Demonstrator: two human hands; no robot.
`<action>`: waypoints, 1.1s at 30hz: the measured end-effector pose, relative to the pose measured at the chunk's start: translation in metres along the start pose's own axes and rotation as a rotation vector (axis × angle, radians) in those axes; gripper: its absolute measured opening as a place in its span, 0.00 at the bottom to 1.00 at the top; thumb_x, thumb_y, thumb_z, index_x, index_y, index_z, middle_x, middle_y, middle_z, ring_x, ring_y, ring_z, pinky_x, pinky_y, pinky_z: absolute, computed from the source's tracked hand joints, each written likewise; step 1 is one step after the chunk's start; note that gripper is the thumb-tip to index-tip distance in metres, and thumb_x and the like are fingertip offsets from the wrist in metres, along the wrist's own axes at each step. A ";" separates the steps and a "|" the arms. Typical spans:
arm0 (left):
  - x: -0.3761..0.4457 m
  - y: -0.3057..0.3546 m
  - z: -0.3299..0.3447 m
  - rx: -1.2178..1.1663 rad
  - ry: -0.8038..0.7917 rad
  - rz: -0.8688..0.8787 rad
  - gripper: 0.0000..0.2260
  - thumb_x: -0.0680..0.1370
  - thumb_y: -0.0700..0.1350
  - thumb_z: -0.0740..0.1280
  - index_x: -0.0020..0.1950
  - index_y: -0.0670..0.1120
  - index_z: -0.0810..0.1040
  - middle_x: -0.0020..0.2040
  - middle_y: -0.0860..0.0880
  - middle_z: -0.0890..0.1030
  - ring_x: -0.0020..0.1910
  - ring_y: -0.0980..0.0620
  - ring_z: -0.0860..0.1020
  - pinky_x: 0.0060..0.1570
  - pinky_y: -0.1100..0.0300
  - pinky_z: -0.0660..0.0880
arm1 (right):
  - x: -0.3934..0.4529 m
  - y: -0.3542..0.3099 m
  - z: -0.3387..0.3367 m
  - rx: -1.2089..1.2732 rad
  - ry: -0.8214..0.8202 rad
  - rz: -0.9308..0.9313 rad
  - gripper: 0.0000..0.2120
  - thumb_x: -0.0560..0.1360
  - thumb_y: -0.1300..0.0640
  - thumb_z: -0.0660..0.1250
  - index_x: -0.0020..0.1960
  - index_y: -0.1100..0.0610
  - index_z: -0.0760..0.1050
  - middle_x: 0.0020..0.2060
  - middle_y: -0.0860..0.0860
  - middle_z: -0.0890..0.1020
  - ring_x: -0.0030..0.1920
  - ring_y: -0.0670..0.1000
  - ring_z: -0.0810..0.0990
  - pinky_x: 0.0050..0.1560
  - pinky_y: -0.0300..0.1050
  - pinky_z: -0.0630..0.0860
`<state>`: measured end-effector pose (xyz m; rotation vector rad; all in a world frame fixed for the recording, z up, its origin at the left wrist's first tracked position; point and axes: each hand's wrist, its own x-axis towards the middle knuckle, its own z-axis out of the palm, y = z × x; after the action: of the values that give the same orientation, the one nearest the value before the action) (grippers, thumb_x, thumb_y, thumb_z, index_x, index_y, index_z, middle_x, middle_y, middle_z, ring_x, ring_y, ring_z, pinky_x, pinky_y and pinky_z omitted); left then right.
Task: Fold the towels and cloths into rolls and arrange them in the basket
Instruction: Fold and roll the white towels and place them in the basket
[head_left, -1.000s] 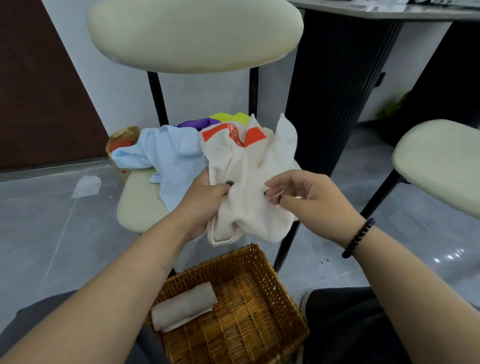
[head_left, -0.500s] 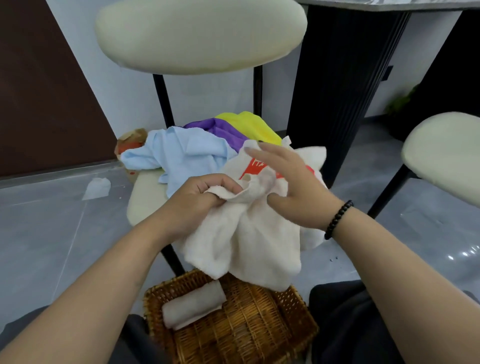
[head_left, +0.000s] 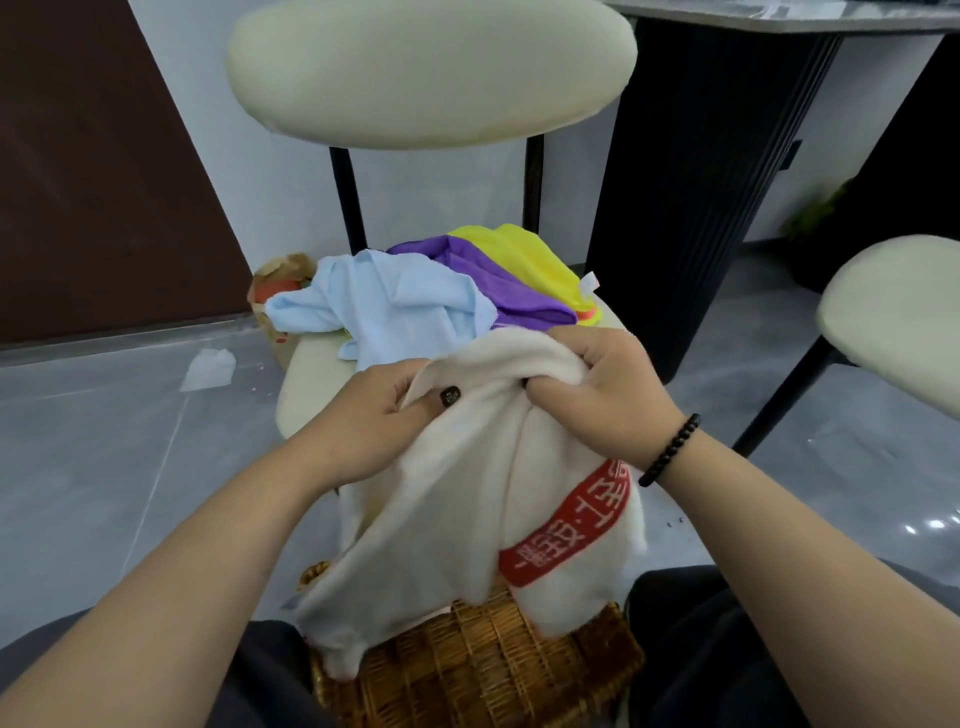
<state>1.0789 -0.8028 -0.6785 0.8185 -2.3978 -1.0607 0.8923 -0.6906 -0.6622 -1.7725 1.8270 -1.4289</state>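
Both hands, left hand (head_left: 379, 410) and right hand (head_left: 602, 384), grip the white towel (head_left: 467, 499) above the basket (head_left: 483, 670); best spread it flat before rolling.

Both my forearms reach forward and converge at mid-frame. My left hand (head_left: 379, 410) is turned palm-in, thumb pressed over a fold of the towel (head_left: 467, 499), fingers curled behind it. My right hand (head_left: 602, 384) sits just beside it, knuckles up, fingers curled tight into the top edge. A bead bracelet (head_left: 670, 449) circles my right wrist.
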 end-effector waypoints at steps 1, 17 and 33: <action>-0.001 -0.004 -0.002 0.041 -0.008 -0.006 0.14 0.79 0.53 0.63 0.42 0.45 0.76 0.33 0.57 0.75 0.32 0.62 0.69 0.33 0.67 0.65 | 0.002 -0.001 -0.004 0.041 0.038 0.034 0.13 0.64 0.53 0.62 0.35 0.64 0.76 0.30 0.58 0.77 0.31 0.50 0.72 0.32 0.47 0.70; -0.011 0.015 -0.008 -0.365 0.175 -0.071 0.10 0.81 0.48 0.60 0.55 0.49 0.81 0.49 0.50 0.84 0.45 0.59 0.80 0.45 0.65 0.75 | 0.011 -0.002 -0.013 -0.077 -0.137 0.234 0.11 0.68 0.60 0.72 0.50 0.54 0.77 0.44 0.48 0.81 0.45 0.47 0.79 0.47 0.44 0.77; -0.012 -0.008 -0.025 0.348 0.168 -0.095 0.09 0.81 0.42 0.57 0.54 0.53 0.74 0.44 0.49 0.79 0.45 0.45 0.76 0.45 0.48 0.75 | 0.019 0.015 0.002 -0.092 0.055 0.264 0.09 0.79 0.57 0.60 0.41 0.55 0.74 0.32 0.44 0.73 0.34 0.43 0.70 0.37 0.36 0.67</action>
<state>1.1052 -0.8129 -0.6702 1.1000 -2.4507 -0.5829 0.8794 -0.7107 -0.6652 -1.4750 2.0935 -1.3231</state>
